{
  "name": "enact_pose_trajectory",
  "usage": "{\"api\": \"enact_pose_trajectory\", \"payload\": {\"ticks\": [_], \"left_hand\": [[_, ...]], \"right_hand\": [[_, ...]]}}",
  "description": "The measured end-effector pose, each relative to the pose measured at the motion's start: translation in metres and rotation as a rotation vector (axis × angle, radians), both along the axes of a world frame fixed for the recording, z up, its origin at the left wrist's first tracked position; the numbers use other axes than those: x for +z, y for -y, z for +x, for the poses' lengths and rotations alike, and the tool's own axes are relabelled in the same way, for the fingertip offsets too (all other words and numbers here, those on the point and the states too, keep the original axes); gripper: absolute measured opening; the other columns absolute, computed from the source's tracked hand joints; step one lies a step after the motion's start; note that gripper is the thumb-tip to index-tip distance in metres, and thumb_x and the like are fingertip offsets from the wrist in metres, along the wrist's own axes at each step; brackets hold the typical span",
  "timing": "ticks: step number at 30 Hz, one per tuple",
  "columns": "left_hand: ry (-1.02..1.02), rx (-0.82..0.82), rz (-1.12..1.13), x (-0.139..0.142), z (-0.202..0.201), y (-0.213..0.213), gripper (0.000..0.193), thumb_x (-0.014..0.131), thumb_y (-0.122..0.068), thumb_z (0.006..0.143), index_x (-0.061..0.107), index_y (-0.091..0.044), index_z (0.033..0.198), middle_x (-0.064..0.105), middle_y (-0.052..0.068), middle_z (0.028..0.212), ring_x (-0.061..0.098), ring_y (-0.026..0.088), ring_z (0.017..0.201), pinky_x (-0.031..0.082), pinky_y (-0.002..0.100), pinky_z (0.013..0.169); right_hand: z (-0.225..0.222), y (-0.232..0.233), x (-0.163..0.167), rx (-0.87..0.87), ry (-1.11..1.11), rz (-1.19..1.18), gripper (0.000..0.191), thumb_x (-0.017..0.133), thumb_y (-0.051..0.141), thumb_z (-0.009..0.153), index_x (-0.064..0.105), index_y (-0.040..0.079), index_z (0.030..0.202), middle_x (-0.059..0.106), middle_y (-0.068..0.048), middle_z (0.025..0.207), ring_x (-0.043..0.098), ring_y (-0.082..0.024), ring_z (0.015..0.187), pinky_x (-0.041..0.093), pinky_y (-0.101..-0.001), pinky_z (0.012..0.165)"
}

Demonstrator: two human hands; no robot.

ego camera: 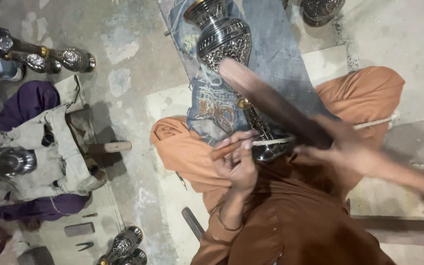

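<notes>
Two hands are at work over an engraved metal vase (224,41) laid across the lap on a blue cloth (276,59). A thin chisel (229,147) is pinched in the closed left hand (236,164), its tip set against the vase's narrow stem. A wooden mallet (271,103), blurred, is gripped by the closed right hand (342,147). A bare concrete floor (133,44) is seen around. More engraved metal vessels (72,59) lie at upper left, and another seated person (30,147) is at left.
</notes>
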State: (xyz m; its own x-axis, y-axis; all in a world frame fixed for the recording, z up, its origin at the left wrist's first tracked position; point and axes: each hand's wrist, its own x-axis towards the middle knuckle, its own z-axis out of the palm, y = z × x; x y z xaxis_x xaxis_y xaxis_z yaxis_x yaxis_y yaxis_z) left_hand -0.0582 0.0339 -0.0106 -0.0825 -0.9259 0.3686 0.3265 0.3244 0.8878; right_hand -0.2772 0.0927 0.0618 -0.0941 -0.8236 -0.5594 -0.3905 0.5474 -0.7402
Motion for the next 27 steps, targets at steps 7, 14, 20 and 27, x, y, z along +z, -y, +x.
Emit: {"api": "enact_pose_trajectory", "payload": {"ticks": [7,14,20,27], "left_hand": [[0.172,0.074,-0.299,-0.012,-0.019,0.014,0.041,0.061,0.01,0.104,0.039,-0.007,0.135,0.068,0.02,0.115,0.072,0.026,0.108,0.065,0.037,0.094],[0.09,0.248,0.004,-0.025,-0.006,0.031,0.033,0.062,0.009,0.103,0.043,-0.002,0.127,0.07,0.023,0.115,0.071,0.02,0.1,0.057,0.025,0.081],[0.041,0.177,0.129,-0.014,-0.004,0.032,0.03,0.061,0.008,0.103,0.042,0.0,0.125,0.068,0.02,0.116,0.07,0.02,0.106,0.059,0.03,0.095],[0.154,0.018,0.223,0.026,0.015,0.023,0.03,0.062,0.008,0.102,0.046,0.003,0.128,0.072,0.019,0.114,0.074,0.021,0.103,0.063,0.029,0.088]], "right_hand": [[0.032,-0.028,-0.052,-0.205,-0.015,-0.407,0.064,0.084,0.025,0.077,0.056,0.005,0.131,0.075,-0.009,0.09,0.073,-0.013,0.075,0.057,-0.029,0.065],[0.06,-0.008,-0.041,-0.272,0.115,-0.255,0.061,0.084,0.023,0.078,0.058,0.007,0.132,0.074,-0.008,0.089,0.07,-0.012,0.069,0.059,-0.0294,0.061],[0.051,-0.003,-0.035,-0.166,0.101,-0.294,0.065,0.085,0.027,0.076,0.06,0.006,0.132,0.077,-0.008,0.086,0.071,-0.01,0.067,0.059,-0.03,0.062],[0.024,-0.003,-0.035,-0.075,0.024,-0.375,0.064,0.089,0.032,0.073,0.065,0.003,0.125,0.078,-0.005,0.088,0.071,-0.01,0.072,0.058,-0.0286,0.067]]}}
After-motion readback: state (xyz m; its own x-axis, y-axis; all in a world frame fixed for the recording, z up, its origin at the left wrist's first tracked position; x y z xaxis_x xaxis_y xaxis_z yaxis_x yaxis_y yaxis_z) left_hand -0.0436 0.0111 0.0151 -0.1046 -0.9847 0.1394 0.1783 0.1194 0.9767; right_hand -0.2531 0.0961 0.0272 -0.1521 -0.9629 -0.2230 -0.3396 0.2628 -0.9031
